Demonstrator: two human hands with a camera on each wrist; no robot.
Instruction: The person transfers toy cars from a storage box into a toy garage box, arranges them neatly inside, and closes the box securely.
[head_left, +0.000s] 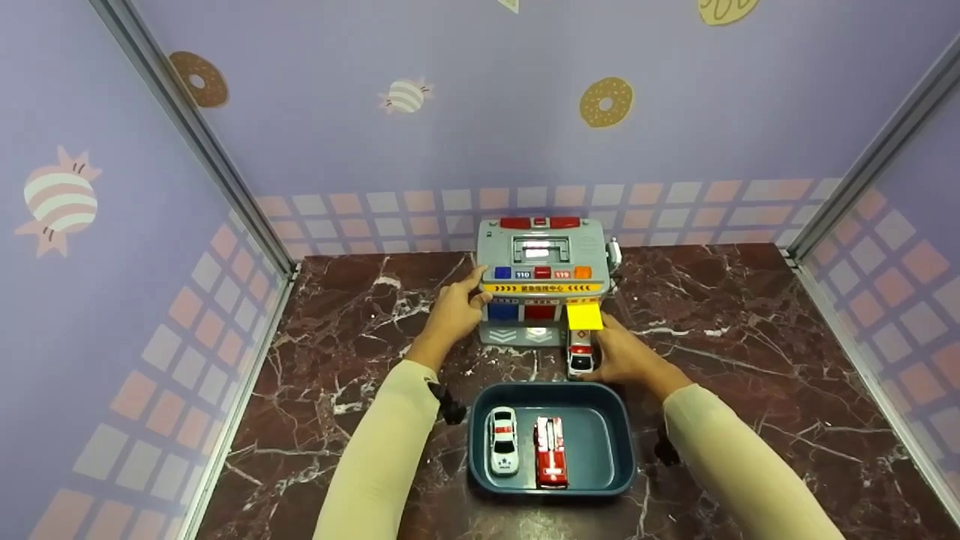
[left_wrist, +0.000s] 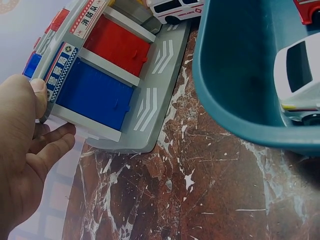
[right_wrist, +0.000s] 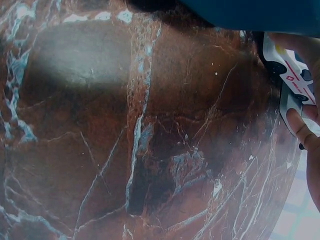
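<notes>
A grey toy garage [head_left: 541, 255] with colored buttons stands on the marble-patterned table, its blue door [left_wrist: 95, 93] and red door [left_wrist: 118, 45] down. On the right its yellow door [head_left: 585, 316] is lifted. Below that door a white and red toy ambulance [head_left: 580, 358] has its rear at the opening and its front outward. My right hand [head_left: 626, 352] grips the ambulance, the thumb at its front end and a finger by the garage base in the right wrist view. With thumb and fingers my left hand [head_left: 454, 311] holds the garage's left front corner.
In front of the garage sits a dark teal tray [head_left: 480, 480]. It holds a white toy police car [head_left: 503, 442] and a red toy fire truck [head_left: 551, 454]. A patterned wall [head_left: 495, 150] rises behind the table, with side panels left and right.
</notes>
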